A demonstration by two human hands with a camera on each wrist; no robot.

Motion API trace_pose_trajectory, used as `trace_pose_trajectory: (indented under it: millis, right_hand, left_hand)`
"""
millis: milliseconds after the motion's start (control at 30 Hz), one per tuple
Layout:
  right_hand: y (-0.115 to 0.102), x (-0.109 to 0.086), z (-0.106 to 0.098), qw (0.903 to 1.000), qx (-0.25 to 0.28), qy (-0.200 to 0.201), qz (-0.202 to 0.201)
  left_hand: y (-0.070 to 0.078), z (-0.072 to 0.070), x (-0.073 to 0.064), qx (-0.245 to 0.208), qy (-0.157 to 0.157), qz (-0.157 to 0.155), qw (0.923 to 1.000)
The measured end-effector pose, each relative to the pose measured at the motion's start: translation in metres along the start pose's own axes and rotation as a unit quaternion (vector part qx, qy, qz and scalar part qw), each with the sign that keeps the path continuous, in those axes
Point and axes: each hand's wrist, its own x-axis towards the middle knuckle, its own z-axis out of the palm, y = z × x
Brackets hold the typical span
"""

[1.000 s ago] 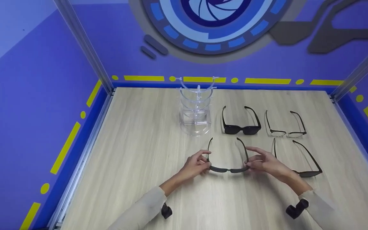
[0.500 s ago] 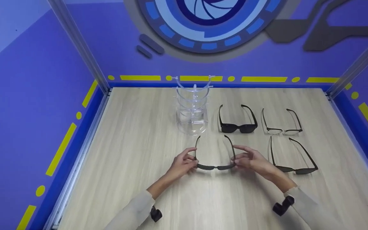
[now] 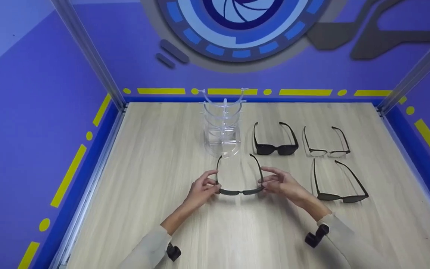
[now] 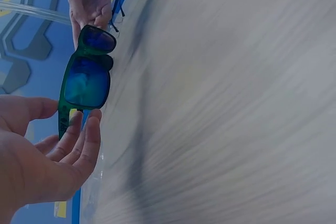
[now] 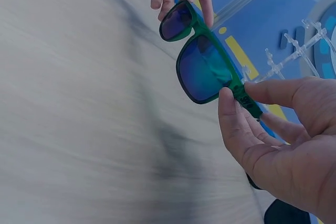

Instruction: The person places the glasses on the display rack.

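Both hands hold one pair of sunglasses (image 3: 230, 192) with a dark green frame and blue-green mirrored lenses (image 4: 86, 83). The left hand (image 3: 201, 188) pinches the left hinge corner between thumb and fingers. At the opposite corner the right hand (image 3: 282, 184) pinches the other temple (image 5: 244, 99) close to the hinge. The temples are unfolded and point away from the person, toward a transparent eyewear stand (image 3: 222, 127) with several curved tiers. In the wrist views the sunglasses hang above the tabletop, lenses facing the person.
Black sunglasses (image 3: 276, 149) lie right of the stand. Beside them are clear-lensed glasses (image 3: 338, 153), and dark sunglasses (image 3: 342, 198) sit nearer the right forearm. All have unfolded temples. Blue-purple panels (image 3: 88, 56) wall the wooden table (image 3: 155, 149) at the back and sides.
The two hands have carried the sunglasses leftward and slightly away from the person, closer to the stand. The camera view has shifted a little too. The grip stays the same.
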Motion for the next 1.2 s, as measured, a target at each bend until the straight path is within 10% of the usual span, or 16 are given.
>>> trace_pose_trajectory:
  millis: [567,1200]
  right_hand:
    - [-0.02,0.02,0.0,0.9964,0.084,0.004,0.001]
    - [-0.04,0.048,0.003,0.9959,0.079,0.042,0.008]
  left_hand:
    - [0.015,-0.013,0.019,-0.019,0.04,0.03,0.9986]
    - [0.018,-0.025,0.043,-0.132,0.071,-0.035,0.9882]
